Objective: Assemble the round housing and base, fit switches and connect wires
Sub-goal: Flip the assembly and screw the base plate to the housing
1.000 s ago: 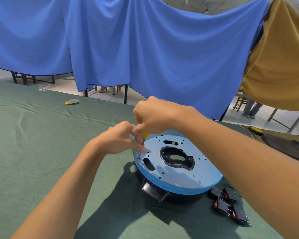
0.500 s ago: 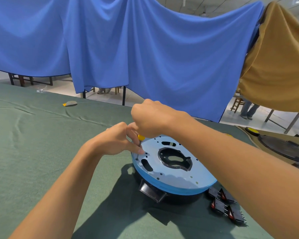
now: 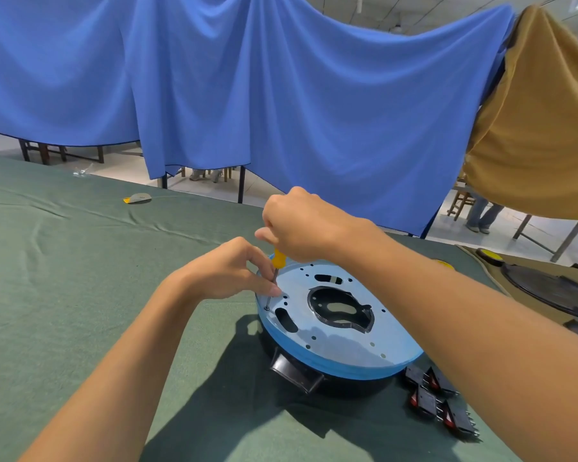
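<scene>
A round black housing (image 3: 341, 383) lies on the green cloth with a light blue base plate (image 3: 344, 341) on top, full of holes and a large middle cut-out. My right hand (image 3: 301, 225) grips a yellow-handled screwdriver (image 3: 276, 271) held upright, its tip on a screw (image 3: 267, 308) at the plate's left rim. My left hand (image 3: 227, 271) pinches the screwdriver's thin shaft just above the screw. Several black switches with red rockers (image 3: 437, 400) lie to the right of the housing.
The green-covered table (image 3: 64, 295) spreads left and front. A small grey and yellow item (image 3: 137, 197) lies far left near the back edge. Another dark round part (image 3: 551, 290) sits at the right. Blue and ochre cloths hang behind.
My hands hold the same grip on the screwdriver at the same screw; the right hand has turned slightly on the handle. The view has shifted a little.
</scene>
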A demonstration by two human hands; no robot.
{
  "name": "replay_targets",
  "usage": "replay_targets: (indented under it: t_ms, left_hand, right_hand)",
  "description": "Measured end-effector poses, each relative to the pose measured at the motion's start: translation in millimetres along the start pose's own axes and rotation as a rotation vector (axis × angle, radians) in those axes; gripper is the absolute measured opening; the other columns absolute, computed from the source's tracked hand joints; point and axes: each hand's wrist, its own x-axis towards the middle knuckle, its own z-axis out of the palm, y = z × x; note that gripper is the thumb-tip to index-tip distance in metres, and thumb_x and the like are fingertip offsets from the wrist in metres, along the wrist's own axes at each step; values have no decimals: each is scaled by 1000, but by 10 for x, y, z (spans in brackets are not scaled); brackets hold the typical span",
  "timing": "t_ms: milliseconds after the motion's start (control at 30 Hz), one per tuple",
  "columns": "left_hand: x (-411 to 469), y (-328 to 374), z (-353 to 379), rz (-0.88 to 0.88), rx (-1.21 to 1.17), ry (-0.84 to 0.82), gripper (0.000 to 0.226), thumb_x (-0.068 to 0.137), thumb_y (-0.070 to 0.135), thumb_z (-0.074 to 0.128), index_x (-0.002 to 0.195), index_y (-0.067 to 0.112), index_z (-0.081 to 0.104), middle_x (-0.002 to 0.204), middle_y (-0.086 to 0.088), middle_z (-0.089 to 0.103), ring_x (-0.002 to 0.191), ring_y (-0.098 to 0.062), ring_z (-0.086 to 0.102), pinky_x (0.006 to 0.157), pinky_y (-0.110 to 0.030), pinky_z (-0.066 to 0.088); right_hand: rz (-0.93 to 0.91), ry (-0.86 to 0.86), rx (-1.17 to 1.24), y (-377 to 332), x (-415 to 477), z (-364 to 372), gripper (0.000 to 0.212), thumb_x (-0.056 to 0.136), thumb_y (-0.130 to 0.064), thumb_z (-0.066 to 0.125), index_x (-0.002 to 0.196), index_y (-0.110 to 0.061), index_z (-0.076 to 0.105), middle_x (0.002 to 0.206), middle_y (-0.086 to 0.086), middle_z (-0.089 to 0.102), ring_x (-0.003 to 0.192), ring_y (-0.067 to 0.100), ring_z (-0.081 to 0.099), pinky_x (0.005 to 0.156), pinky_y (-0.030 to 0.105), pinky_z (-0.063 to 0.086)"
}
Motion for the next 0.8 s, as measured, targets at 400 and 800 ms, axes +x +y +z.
replay_targets:
  t_ms: [400,800]
  left_hand:
    - [1,-21,19,2,-41,-34,18,76,25,84,62,31,75,94,13,73,101,-7,65,96,-31,47]
    - [-4,-31,26,4,-47,-34,12,77,26,83,68,30,77,94,12,73,103,-12,64,99,-36,47]
  right_hand:
    - [1,-45,19,36,-42,-2,34,95,-35,58,70,-23,38,79,1,40,74,23,49,51,30,31]
    - [-41,18,-4,53,-60,7,25,95,-34,58,83,-17,45,77,1,38,76,26,51,52,29,32]
